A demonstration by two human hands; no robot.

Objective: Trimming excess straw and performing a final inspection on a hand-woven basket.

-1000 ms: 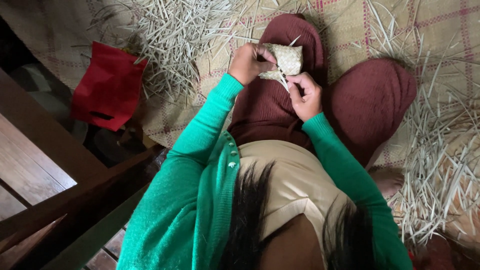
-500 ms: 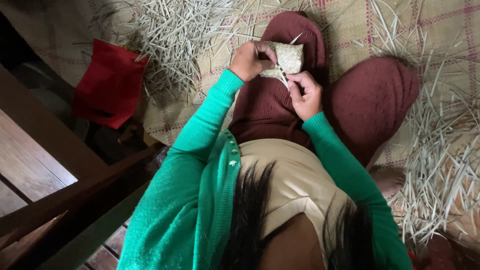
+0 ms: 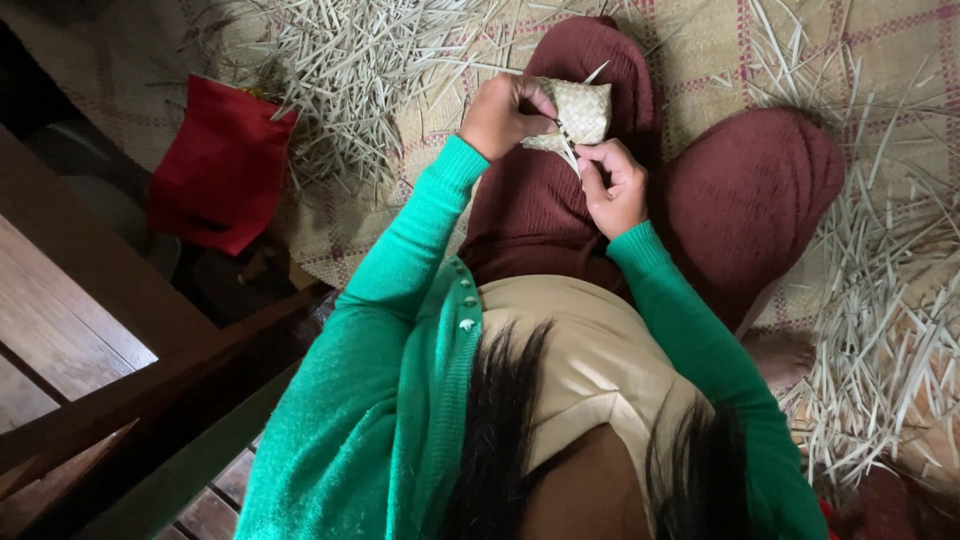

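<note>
Holding a small woven pouch [image 3: 580, 108] of pale straw, both hands work above the raised knee in dark red cloth. Left hand [image 3: 508, 112] is closed on the pouch's left side, fingers curled over its edge. Right hand [image 3: 612, 185] sits just below it, fingers pinched together on a thin strip [image 3: 567, 140] that runs into the weave — pouch and strip touching. Woven mat [image 3: 880, 60] carries the person; loose straw slivers [image 3: 370, 70] lie heaped toward its top left corner, more along its right edge. Red bag [image 3: 222, 165] stands just off the mat's left edge.
</note>
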